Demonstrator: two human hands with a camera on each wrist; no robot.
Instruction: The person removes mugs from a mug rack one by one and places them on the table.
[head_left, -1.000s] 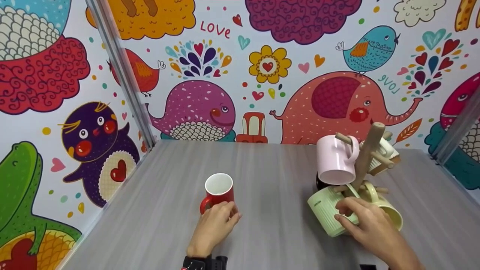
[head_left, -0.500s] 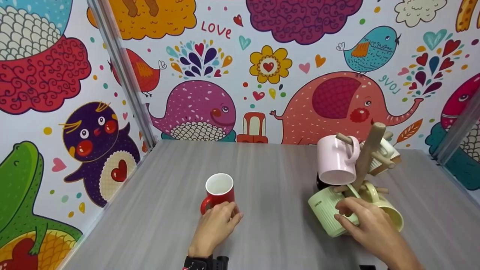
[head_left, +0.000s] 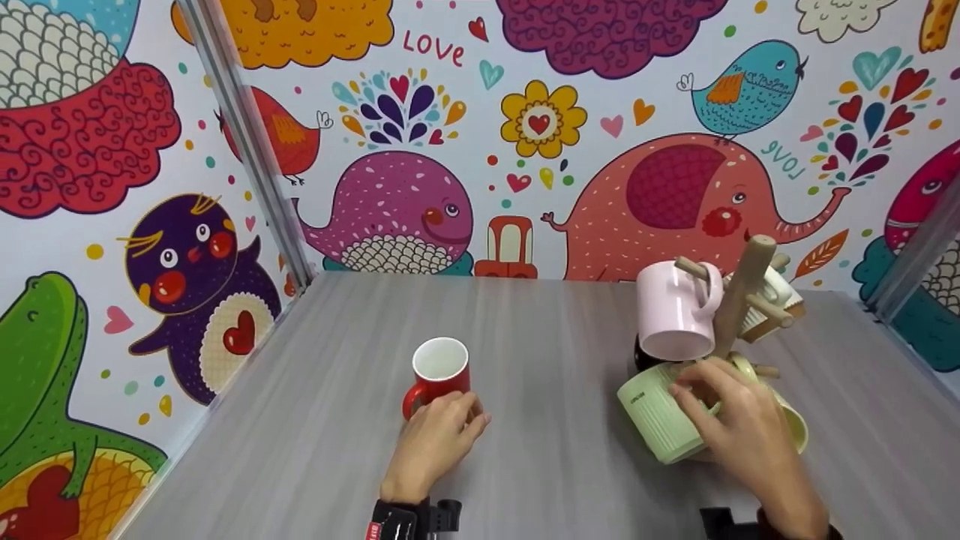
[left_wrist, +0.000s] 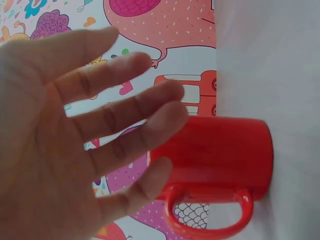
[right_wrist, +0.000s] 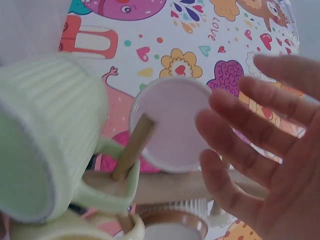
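Backing everything: a cartoon-printed wall (head_left: pixel 536 180). Next in size, a grey table (head_left: pixel 540 450), which carried the lot.

Mug tree (head_left: pixel 750 277), wooden, one; stood on the right side of the table, hung with several mugs.

Right hand (head_left: pixel 739 420): fingers loosely bent and parted, nothing gripped; near the tree's lower mugs.

Left hand (head_left: pixel 439 442): fingers relaxed and spread, nothing gripped; just beside the red mug, contact unclear.

Green mug (head_left: pixel 660 416), ribbed; hung tilted from a lower peg. Judged glazed ceramic: rigid, moderate in weight, liable to chip against its neighbours. The ribs probably offered more bite than smooth glaze. Best hold: the handle, or fingers round the body, with the tilt steadied.

Pink mug (head_left: pixel 667 311); hung from an upper peg, above the green one. Smooth, likely slippery.

Red mug (left_wrist: pixel 220 155), white inside; upright on the table, left of the tree. Judged hard, slick and breakable, of modest weight. Best hold: the handle, or a full wrap of the smooth side.

Red handle (left_wrist: pixel 210 233): closed loop, on the mug's left side in the head view.

Green handle (right_wrist: pixel 132 185): looped over a wooden peg (right_wrist: pixel 134 147), so clearance was needed along that peg.
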